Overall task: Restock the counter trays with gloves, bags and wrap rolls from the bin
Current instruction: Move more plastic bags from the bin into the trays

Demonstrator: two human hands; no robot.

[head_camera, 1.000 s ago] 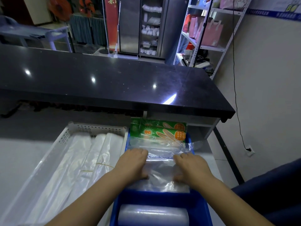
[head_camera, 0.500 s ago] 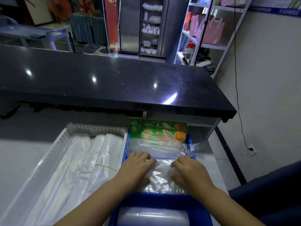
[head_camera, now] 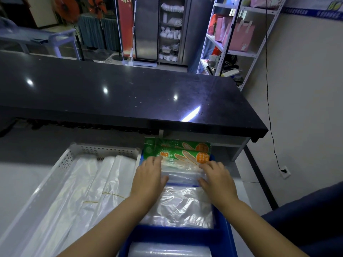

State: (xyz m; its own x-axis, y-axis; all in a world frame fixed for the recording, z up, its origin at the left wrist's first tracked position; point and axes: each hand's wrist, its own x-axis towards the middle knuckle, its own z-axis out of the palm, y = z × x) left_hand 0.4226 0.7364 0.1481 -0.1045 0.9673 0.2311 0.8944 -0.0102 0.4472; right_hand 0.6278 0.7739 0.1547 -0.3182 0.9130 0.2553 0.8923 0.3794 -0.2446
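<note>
A blue tray [head_camera: 225, 236] on the counter holds two green glove packs [head_camera: 178, 152] at its far end, a clear pack [head_camera: 182, 175] in front of them, a flat stack of clear bags [head_camera: 178, 206] in the middle, and a wrap roll [head_camera: 169, 250] in the near compartment. My left hand [head_camera: 148, 176] and my right hand [head_camera: 216, 178] lie on the two ends of the clear pack, thumbs at its near edge, fingertips reaching the nearer green glove pack. Whether the fingers grip the pack I cannot tell.
A white perforated tray [head_camera: 104, 148] to the left holds several long bundles of clear bags [head_camera: 89, 191]. A raised black countertop [head_camera: 130, 93] overhangs the far side. A white shelving rack [head_camera: 232, 51] stands at the back right; a dark blue object [head_camera: 311, 217] sits at the right edge.
Both hands have moved forward, from the flat bag stack in the middle of the blue tray to the clear pack next to the green glove packs.
</note>
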